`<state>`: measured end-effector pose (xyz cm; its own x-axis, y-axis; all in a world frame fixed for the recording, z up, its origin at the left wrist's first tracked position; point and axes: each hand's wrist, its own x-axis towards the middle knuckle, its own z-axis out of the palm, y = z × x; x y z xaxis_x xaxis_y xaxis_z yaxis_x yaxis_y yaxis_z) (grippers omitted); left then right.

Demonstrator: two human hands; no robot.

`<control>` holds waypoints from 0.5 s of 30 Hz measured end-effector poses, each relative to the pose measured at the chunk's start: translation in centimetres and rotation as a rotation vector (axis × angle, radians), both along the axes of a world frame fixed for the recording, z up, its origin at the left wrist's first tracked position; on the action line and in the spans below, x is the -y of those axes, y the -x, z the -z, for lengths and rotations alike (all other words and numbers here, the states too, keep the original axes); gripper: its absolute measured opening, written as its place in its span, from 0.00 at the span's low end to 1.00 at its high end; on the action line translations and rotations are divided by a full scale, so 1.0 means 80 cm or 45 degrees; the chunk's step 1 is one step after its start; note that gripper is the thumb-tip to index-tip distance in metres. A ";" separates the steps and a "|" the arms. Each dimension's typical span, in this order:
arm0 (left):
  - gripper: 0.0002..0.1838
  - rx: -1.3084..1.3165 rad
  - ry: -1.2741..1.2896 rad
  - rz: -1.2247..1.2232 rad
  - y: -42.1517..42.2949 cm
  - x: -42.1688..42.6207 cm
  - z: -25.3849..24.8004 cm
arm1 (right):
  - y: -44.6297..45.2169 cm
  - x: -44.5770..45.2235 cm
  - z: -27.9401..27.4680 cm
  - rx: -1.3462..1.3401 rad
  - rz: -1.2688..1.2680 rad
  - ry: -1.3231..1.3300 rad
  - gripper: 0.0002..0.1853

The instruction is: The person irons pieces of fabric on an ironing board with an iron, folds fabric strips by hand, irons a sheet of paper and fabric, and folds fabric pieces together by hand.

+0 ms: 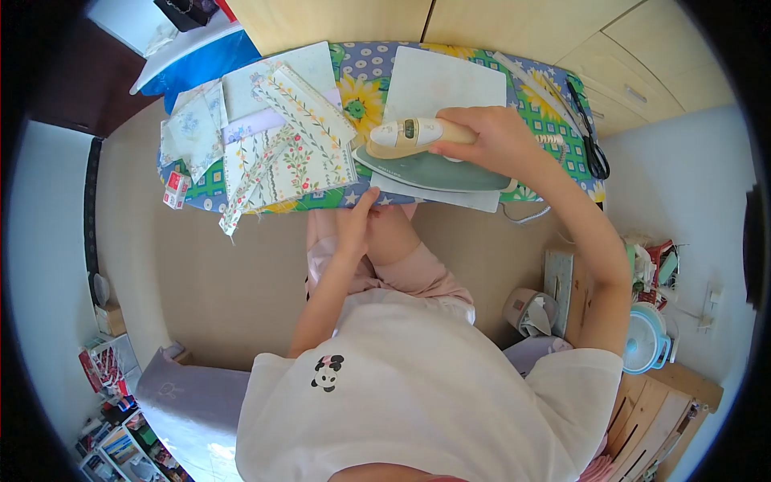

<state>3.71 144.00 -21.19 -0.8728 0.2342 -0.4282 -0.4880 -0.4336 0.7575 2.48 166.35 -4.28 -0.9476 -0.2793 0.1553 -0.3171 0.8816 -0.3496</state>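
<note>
My right hand [498, 140] is wrapped around the handle of a green and cream iron [438, 173]. The iron lies flat over a white sheet [446, 84], which shows above and below its soleplate; whether this is cloth or paper I cannot tell. At the near edge of the patterned ironing board [361, 96], my left hand [357, 225] has its thumb up on the rim, beside the iron's tip. Its other fingers are curled and partly hidden, so what they grip is unclear. Left of the iron lie floral fabric pieces [297, 165], with frayed strips on top.
Black-handled scissors [596, 157] and a long pale ruler-like strip [538, 88] lie at the board's right end. A small red and white box [177, 190] sits at the left edge. The iron's cord [526, 218] hangs off the near right side. Wooden cabinets [498, 28] stand behind.
</note>
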 end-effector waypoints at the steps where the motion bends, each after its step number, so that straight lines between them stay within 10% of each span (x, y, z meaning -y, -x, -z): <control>1: 0.12 -0.005 0.014 0.028 0.001 0.001 0.003 | -0.001 0.000 0.001 0.008 0.000 0.004 0.24; 15: 0.31 -0.078 0.017 0.097 -0.001 0.015 0.005 | -0.012 0.002 0.000 -0.036 -0.045 0.019 0.22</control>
